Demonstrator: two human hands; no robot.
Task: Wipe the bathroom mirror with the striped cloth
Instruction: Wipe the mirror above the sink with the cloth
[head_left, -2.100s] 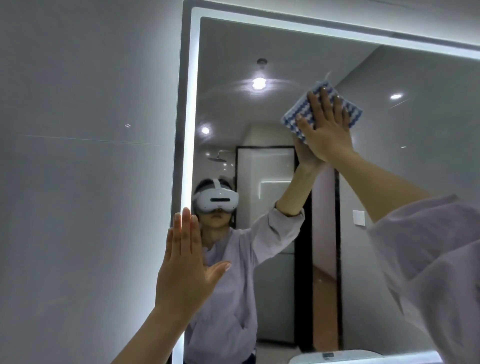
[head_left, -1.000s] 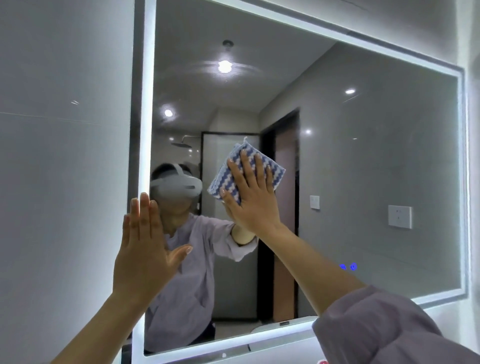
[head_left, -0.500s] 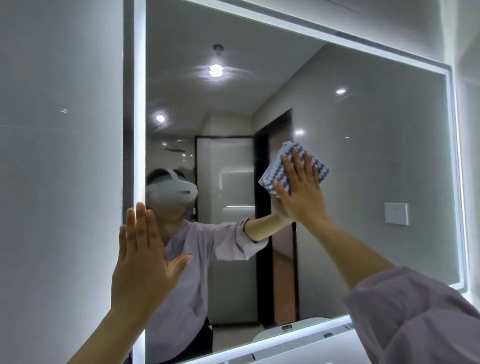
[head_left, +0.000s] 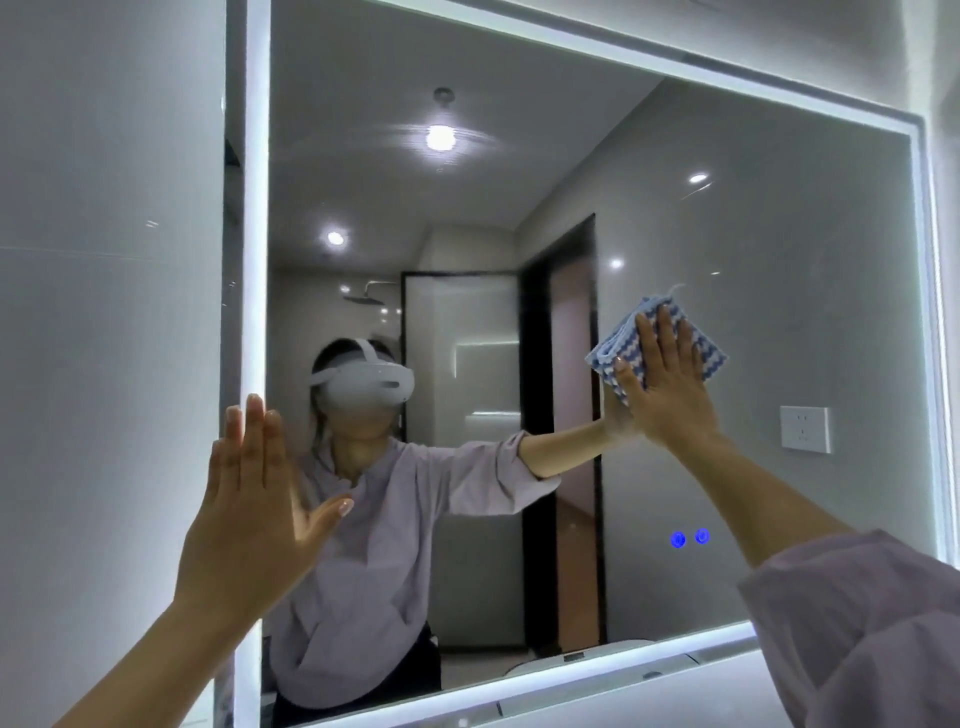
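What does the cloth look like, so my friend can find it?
Start at the big lit mirror. On its right half, the right hand presses flat on the glass, with the cloth under its fingers. It is the only thing there with blue and white wavy stripes.

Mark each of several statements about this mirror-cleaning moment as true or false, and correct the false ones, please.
1. The right hand presses the striped cloth against the mirror with straight fingers. True.
2. The left hand grips a spray bottle. False: it holds nothing and is raised open by the mirror's lit left edge.
3. Two blue icons glow on the mirror, lower than the striped cloth. True.
4. The striped cloth is at the mirror's top left corner. False: it is at about mid-height, right of the centre.
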